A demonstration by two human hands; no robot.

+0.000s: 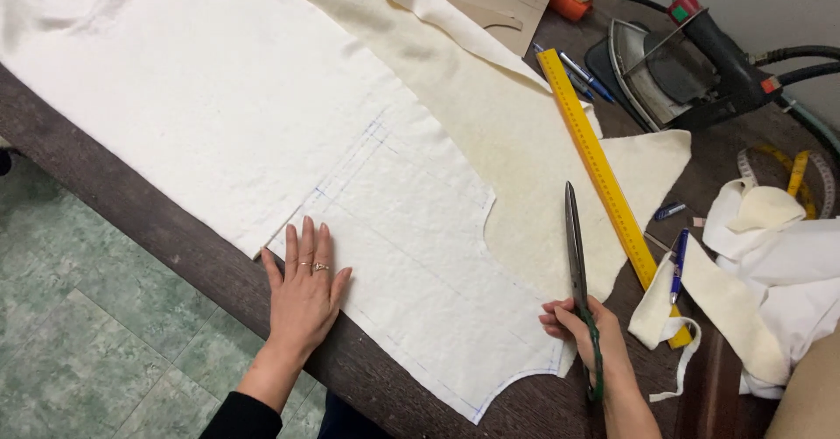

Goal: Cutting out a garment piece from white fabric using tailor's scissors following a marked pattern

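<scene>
- Left hand [304, 292] — fingers spread a little, flat on the cream fabric [262, 115] at the table's [114, 198] near edge.
- Right hand [582, 330] — fingers clamped on the scissors [575, 247], blades apparently closed, over the cloth's right edge.
- Yellow ruler [599, 168] just beside; iron [674, 67] beyond.

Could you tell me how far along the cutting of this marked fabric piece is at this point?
Done: the cream fabric carries blue marking lines, and a curved edge on its right side is already cut; offcuts lie by the yellow ruler. In hand: the left hand presses the fabric flat, while the right hand holds closed scissors at the near corner. Left: the marked lines toward the left are uncut.
</scene>
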